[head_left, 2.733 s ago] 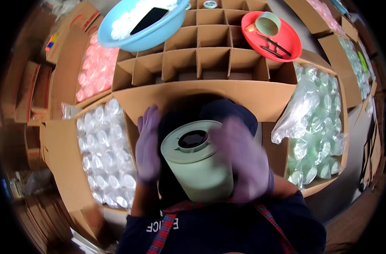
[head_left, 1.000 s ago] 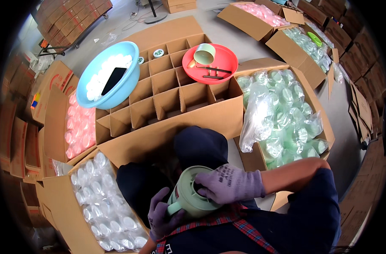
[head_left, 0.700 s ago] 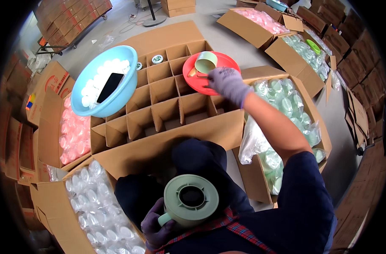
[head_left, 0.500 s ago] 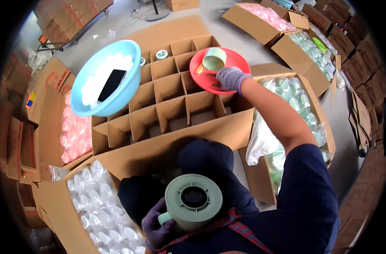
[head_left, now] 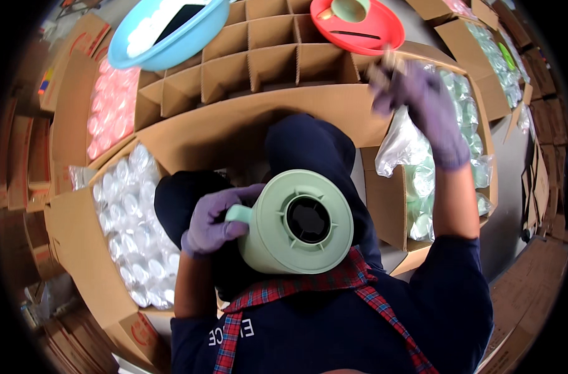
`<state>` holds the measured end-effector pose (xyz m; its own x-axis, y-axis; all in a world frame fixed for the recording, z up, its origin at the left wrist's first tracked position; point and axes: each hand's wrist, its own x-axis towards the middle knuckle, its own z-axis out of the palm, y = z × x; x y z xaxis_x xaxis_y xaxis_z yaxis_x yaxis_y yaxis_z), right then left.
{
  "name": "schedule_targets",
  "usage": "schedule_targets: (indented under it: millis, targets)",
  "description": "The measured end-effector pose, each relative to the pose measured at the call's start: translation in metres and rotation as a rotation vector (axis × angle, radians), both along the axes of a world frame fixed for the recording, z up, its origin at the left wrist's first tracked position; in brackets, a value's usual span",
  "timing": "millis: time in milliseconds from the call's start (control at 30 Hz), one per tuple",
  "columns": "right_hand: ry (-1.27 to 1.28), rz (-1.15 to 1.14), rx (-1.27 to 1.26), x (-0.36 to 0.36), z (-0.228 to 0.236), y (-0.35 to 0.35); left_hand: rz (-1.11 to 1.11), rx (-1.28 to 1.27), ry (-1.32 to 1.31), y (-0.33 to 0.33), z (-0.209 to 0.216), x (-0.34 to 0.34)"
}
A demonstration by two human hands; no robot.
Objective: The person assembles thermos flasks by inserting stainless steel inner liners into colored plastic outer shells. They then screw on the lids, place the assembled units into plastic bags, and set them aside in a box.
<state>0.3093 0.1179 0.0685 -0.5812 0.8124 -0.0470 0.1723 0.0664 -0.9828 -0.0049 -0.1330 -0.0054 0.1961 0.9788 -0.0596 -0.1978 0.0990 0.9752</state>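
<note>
My left hand point(head_left: 216, 223), in a purple glove, is closed round the handle of a pale green jug point(head_left: 268, 240). The jug rests near my lap; its round ribbed end, with a dark centre, faces up toward me. My gloved right hand point(head_left: 415, 93) is raised near the red basin point(head_left: 393, 31), over the edge of the divided box. Motion smears its fingers, so whether they hold anything is unclear. Inside the basin are a light green cup-like piece point(head_left: 351, 9) and a dark thin strip point(head_left: 355, 35).
Before me stands a cardboard box with dividers point(head_left: 271, 68). A blue basin point(head_left: 168, 57) with white pieces and a black phone point(head_left: 175, 22) sits on its left. Open cartons of wrapped clear point(head_left: 134, 230), pink point(head_left: 114, 106) and green cups point(head_left: 421, 199) surround me.
My right hand has come out of the red basin, back toward me. My left hand and the jug are higher in the picture; the boxes have shifted upward as the view tilted down.
</note>
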Motion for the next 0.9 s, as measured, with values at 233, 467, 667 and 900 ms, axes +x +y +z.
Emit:
schedule_targets:
  millis: [233, 467, 667, 900]
  targets:
    - [-0.296, 0.881, 1.077, -0.02, 0.043, -0.111, -0.19, -0.106, -0.162, 0.005, -0.004, -0.004]
    - [-0.343, 1.051, 1.205, -0.02, 0.044, -0.128, -0.243, -0.062, -0.219, 0.002, -0.002, 0.015]
    - [-0.363, 1.085, 1.399, -0.024, 0.054, -0.141, -0.256, -0.056, -0.209, 0.001, -0.011, 0.016]
    - [-0.286, 1.171, 1.732, -0.036, 0.049, -0.132, -0.276, -0.078, -0.189, 0.009, -0.013, 0.016]
